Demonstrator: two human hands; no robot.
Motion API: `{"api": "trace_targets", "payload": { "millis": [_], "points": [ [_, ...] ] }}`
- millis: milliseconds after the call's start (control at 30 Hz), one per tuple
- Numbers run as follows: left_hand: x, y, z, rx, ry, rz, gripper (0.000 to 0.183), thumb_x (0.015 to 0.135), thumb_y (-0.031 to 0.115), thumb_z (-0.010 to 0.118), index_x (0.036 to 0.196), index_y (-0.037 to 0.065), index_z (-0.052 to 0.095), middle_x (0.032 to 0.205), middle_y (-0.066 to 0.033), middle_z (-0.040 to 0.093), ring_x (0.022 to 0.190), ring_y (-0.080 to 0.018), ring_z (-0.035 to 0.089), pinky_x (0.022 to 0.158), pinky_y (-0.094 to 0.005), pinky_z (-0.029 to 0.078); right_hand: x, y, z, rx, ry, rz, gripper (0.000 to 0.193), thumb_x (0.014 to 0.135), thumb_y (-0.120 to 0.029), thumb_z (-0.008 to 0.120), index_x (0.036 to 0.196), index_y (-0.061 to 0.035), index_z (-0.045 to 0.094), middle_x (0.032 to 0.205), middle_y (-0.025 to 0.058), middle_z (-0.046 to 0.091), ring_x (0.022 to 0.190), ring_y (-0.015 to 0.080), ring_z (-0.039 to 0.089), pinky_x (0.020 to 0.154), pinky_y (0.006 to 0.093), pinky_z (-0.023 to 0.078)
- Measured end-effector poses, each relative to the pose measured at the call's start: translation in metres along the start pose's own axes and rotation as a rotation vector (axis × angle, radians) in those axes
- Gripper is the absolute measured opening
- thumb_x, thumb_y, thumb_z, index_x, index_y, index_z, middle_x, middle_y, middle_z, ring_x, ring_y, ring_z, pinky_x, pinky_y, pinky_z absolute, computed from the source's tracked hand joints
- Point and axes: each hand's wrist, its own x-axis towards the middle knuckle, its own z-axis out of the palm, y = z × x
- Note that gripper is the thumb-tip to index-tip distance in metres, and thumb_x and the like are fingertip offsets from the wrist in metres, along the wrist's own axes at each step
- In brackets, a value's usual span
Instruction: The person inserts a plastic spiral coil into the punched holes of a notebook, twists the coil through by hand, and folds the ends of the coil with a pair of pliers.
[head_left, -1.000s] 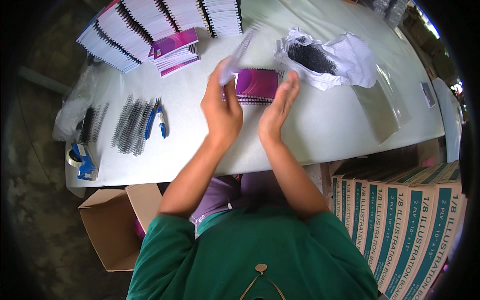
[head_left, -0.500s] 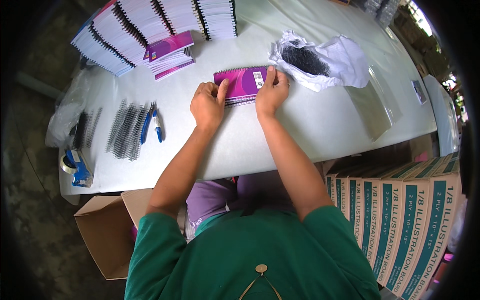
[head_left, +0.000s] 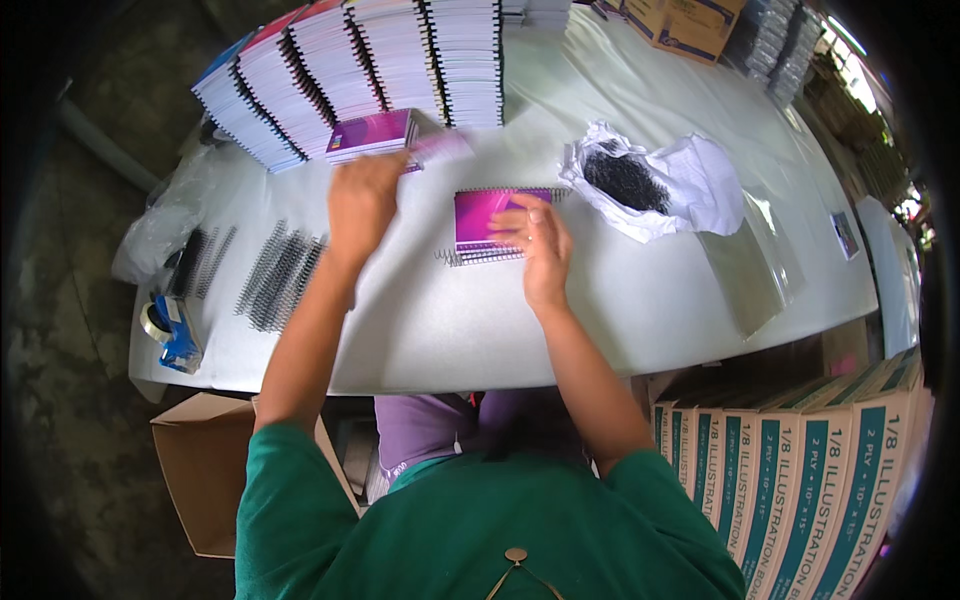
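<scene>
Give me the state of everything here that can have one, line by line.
Left hand: closed on a blurred purple item
Purple notebooks: closed, lying flat
Right hand: open over these, contact unclear
Small notebook pile: closed
Tall book stacks: closed, piled up
Loose coils: bunched, lying flat
White wrapping: crumpled, open, black coils showing
Tape dispenser: loaded
Cardboard box: open

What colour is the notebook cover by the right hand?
The notebook cover is purple-magenta, best seen in the head view.

White table (head_left: pixel 640 310) below left hand (head_left: pixel 365 205) and right hand (head_left: pixel 545 250). Dark, mottled floor (head_left: pixel 75 300) well left of them; bright light (head_left: pixel 847 37) far right.
</scene>
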Motion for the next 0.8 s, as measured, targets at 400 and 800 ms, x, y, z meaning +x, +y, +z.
{"api": "trace_targets", "payload": {
  "millis": [400, 800],
  "points": [
    [-0.133, -0.053, -0.065, 0.213, -0.546, -0.852, 0.031, 0.086, 0.034, 0.056, 0.104, 0.009, 0.061, 0.098, -0.0129, 0.063, 0.091, -0.0332, 0.06, 0.079, -0.0405, 0.046, -0.009, -0.007, 0.015, -0.317, -0.705, 0.226, 0.031, 0.084, -0.005, 0.059, 0.115, -0.005, 0.061, 0.11, 0.0064, 0.064, 0.099, 0.0106, 0.056, 0.089, 0.0259, 0.044],
    [-0.097, 0.01, -0.099, -0.914, -0.466, -0.863, 0.027, 0.092, 0.025, 0.05, 0.1, 0.0, 0.057, 0.071, -0.0004, 0.046, 0.066, -0.0097, 0.043, 0.061, -0.0244, 0.038, -0.024, 0.007, 0.022, -0.32, -0.616, 0.25, 0.036, 0.083, -0.004, 0.061, 0.118, -0.0039, 0.058, 0.111, 0.0061, 0.062, 0.098, 0.0096, 0.055, 0.088, 0.0238, 0.043]
  ]
}}
